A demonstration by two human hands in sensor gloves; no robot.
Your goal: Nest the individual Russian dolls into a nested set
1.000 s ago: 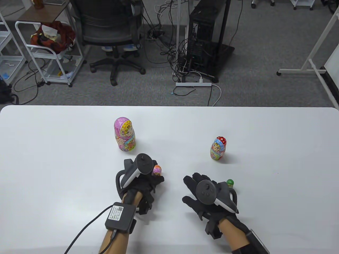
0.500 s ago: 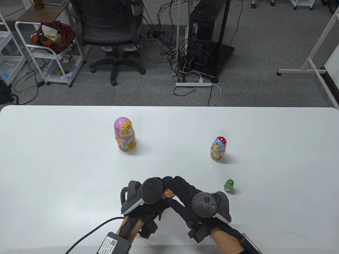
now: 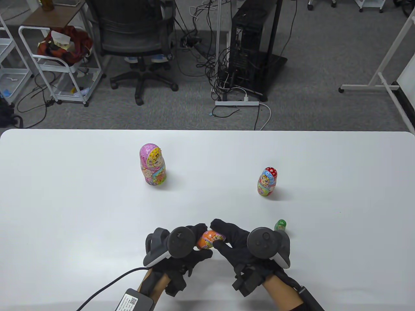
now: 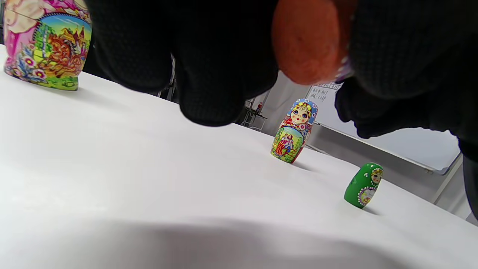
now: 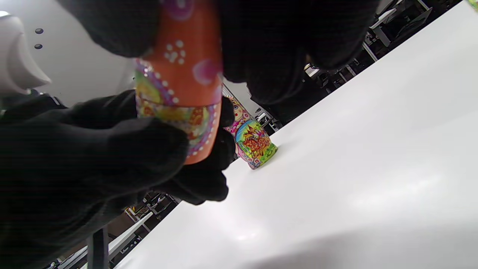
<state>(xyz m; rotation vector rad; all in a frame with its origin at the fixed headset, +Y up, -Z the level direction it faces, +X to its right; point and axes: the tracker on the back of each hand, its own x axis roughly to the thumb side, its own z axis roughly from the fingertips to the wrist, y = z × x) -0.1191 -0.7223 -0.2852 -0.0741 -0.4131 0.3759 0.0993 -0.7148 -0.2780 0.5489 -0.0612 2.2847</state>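
Both hands hold a small orange doll (image 3: pixel 209 240) above the table near its front edge. My left hand (image 3: pixel 194 238) grips one end and my right hand (image 3: pixel 220 238) grips the other. The doll also shows in the left wrist view (image 4: pixel 308 41) and the right wrist view (image 5: pixel 179 78), lying between the gloved fingers. A large pink doll (image 3: pixel 152 164) stands upright at the middle left. A medium red and blue doll (image 3: pixel 267 181) stands at the right. A tiny green doll (image 3: pixel 279 224) stands just beyond my right hand.
The white table (image 3: pixel 65 201) runs past both hands on either side. Beyond its far edge are an office chair (image 3: pixel 136 35), a computer tower (image 3: pixel 251 45) with cables, and a wire cart (image 3: pixel 61 61) on the floor.
My left hand drew back toward the front edge with the orange doll. My right hand moved left from beside the green doll and took hold of the orange doll too.
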